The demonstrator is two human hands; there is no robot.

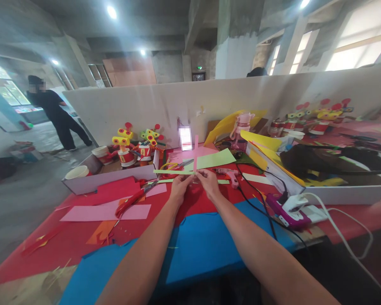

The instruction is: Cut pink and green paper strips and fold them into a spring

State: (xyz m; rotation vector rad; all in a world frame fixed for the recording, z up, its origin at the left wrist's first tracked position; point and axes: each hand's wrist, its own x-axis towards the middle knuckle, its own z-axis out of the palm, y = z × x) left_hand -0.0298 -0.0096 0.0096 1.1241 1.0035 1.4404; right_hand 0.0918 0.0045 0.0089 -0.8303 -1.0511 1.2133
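Observation:
Both hands meet over the red-covered table. My left hand (179, 187) pinches a thin green paper strip (168, 172) that points left. In my right hand (208, 183) is a pink paper strip (196, 152), standing upright where it meets the green one; my fingers partly cover the joint. Just right of my right hand lies a pink glue gun (230, 176). Beyond my hands are yellow-handled scissors (174, 166) and a light green paper sheet (217, 159). Red-handled scissors (131, 201) rest on pink paper (104, 212) to the left.
Paper-cup figures (126, 154) stand in a box (114, 178) at the back left. A purple power strip (288, 212) with cables lies at right, before a white box (346, 192) holding a black bag. Blue paper (203, 245) covers the front edge. A person (59, 110) stands far left.

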